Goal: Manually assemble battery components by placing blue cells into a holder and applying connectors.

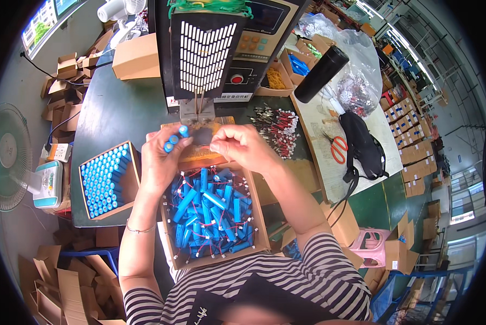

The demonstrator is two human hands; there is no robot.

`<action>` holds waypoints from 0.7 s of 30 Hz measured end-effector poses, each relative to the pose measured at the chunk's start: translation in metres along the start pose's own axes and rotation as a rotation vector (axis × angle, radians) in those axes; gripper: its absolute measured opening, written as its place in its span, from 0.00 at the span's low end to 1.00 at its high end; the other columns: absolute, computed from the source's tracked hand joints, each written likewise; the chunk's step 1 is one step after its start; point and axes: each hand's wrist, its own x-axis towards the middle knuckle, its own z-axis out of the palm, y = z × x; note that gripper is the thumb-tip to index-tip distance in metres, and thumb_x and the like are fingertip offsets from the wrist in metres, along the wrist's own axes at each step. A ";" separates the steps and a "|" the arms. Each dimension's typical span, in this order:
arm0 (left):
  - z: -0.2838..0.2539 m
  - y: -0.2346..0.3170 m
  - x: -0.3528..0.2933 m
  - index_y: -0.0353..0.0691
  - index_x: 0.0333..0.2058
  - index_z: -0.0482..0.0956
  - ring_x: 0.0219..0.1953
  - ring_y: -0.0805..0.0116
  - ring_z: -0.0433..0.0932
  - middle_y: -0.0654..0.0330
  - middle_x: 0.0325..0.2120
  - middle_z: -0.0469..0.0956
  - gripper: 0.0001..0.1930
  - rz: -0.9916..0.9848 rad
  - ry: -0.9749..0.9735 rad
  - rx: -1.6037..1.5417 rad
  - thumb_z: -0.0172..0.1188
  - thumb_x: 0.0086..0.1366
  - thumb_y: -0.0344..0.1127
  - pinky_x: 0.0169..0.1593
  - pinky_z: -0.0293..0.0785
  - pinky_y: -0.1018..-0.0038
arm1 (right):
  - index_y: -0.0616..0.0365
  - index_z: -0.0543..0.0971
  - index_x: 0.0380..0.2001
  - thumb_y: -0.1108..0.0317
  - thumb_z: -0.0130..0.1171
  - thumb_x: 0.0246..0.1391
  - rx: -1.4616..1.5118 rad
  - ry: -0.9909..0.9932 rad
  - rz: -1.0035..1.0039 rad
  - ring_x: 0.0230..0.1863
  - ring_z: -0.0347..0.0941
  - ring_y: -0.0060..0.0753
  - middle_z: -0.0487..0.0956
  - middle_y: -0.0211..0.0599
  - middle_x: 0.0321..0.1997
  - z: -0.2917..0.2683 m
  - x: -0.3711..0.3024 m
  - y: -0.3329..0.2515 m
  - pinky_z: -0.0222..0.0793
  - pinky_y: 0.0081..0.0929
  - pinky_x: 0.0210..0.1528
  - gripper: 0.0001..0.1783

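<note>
My left hand (161,154) is closed around a few blue cylindrical battery cells (170,144), their ends showing between the fingers. Opposite it, my right hand (247,146) has thumb and forefinger pinched together; whatever is between them is too small to make out. Both hands are at a worn wooden block (227,120), just below the two thin electrodes (198,104) of a black spot-welding machine (162,59). Under my wrists, a cardboard box (260,219) holds many blue cells (215,199) with red leads and white connectors.
To the left stands a carton (137,168) of upright blue cells. Wire leads (278,127) lie piled right of the machine. Farther right are a black cylinder (322,74), orange-handled scissors (338,150) and a black bag (365,146). A fan (10,151) stands at far left.
</note>
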 end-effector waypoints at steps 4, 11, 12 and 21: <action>0.005 -0.002 0.006 0.39 0.35 0.78 0.36 0.57 0.72 0.56 0.33 0.79 0.12 0.099 -0.066 0.076 0.66 0.51 0.32 0.45 0.65 0.69 | 0.62 0.74 0.27 0.67 0.56 0.56 0.283 0.009 0.155 0.19 0.58 0.10 0.67 0.23 0.19 0.002 0.009 0.000 0.50 0.12 0.18 0.09; 0.009 -0.004 0.020 0.40 0.34 0.78 0.33 0.55 0.71 0.56 0.29 0.78 0.11 0.098 -0.132 0.160 0.65 0.51 0.31 0.43 0.66 0.68 | 0.61 0.74 0.28 0.66 0.58 0.55 0.518 0.116 0.277 0.17 0.55 0.11 0.65 0.22 0.17 0.007 0.016 -0.002 0.44 0.12 0.15 0.09; 0.010 -0.002 0.020 0.41 0.34 0.78 0.33 0.54 0.70 0.56 0.29 0.77 0.11 0.114 -0.122 0.136 0.65 0.50 0.31 0.43 0.67 0.68 | 0.61 0.74 0.27 0.66 0.58 0.55 0.518 0.158 0.290 0.17 0.56 0.11 0.65 0.22 0.17 0.010 0.016 -0.003 0.44 0.12 0.15 0.09; 0.010 -0.001 0.023 0.41 0.34 0.78 0.32 0.55 0.70 0.57 0.28 0.77 0.10 0.132 -0.132 0.101 0.65 0.50 0.30 0.42 0.67 0.67 | 0.61 0.74 0.25 0.70 0.58 0.52 0.493 0.262 0.288 0.15 0.57 0.11 0.66 0.23 0.16 0.012 0.018 0.000 0.45 0.13 0.15 0.07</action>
